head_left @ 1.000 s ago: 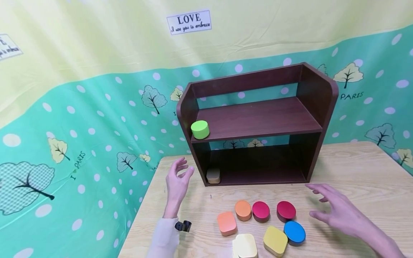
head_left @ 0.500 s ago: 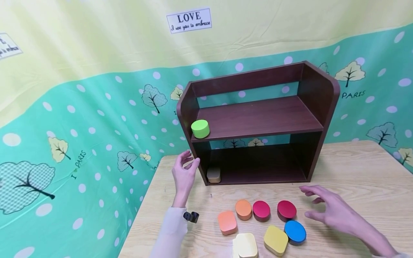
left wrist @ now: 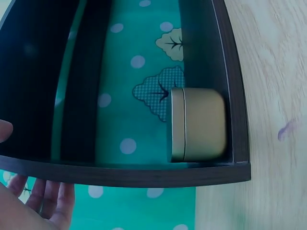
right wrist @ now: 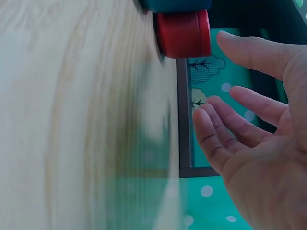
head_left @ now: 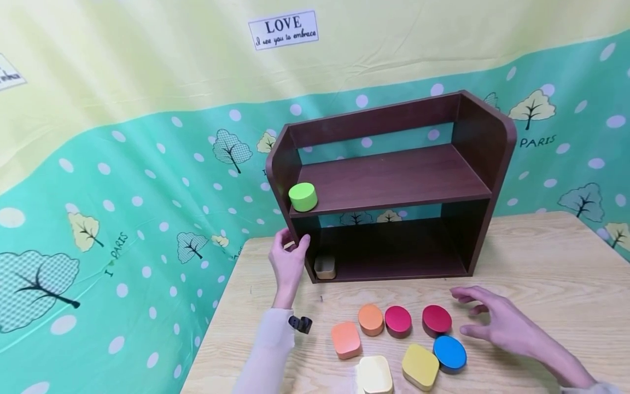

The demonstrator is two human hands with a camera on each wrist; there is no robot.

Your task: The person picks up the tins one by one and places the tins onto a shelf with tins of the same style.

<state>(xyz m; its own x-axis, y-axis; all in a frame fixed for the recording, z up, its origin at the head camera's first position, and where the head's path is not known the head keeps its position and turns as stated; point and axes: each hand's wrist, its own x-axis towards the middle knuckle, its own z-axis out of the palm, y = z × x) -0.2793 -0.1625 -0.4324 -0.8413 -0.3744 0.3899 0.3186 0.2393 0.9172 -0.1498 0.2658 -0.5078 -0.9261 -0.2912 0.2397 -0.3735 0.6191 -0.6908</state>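
Shelf unit point(head_left: 389, 178), dark reddish-brown, two-tiered and round-cornered, stands on our wooden table point(head_left: 551, 251), our left hand point(head_left: 287, 265) straddling its side panel point(left wrist: 124, 176), thumb and fingers apart, our right hand point(head_left: 507, 323) loosely spread.

On the cloth point(head_left: 162, 65) beyond the tabletop point(head_left: 551, 257), a white label point(head_left: 283, 30) reads "LOVE / I see you to embrace"; "PARIS" point(head_left: 537, 141) stands above the back right corner, "I PARIS" point(head_left: 116, 253) left of the back left.

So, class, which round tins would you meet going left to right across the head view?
Bright green round tin, orange round metal tin, crimson round metal tin, darker red round metal tin, blue round metal tin.
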